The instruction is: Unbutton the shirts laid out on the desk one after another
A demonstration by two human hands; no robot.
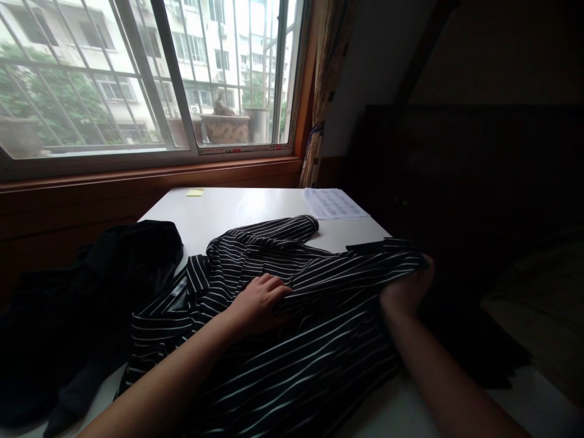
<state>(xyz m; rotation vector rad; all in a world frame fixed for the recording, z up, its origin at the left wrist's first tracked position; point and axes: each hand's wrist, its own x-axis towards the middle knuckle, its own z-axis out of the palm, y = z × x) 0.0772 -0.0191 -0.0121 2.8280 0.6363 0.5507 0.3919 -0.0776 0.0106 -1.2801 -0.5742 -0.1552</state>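
A black shirt with thin white stripes (292,365) lies spread over a white table, its collar toward the left and one sleeve stretching to the back. Near the middle of the shirt, my left hand (262,301) has its fingers curled over a fold of the cloth. At the right, my right hand (408,289) grips the shirt's edge and holds it raised off the table. The fingers of that hand are partly hidden by the cloth and the dim light.
Dark clothing (150,255) is heaped on the left side of the white table (228,204). Printed sheets (335,202) lie at the back right, and a yellow sticky note (194,192) at the back left. Behind stands a barred window (219,73) with a curtain (319,91). Dark cloth (474,347) lies at right.
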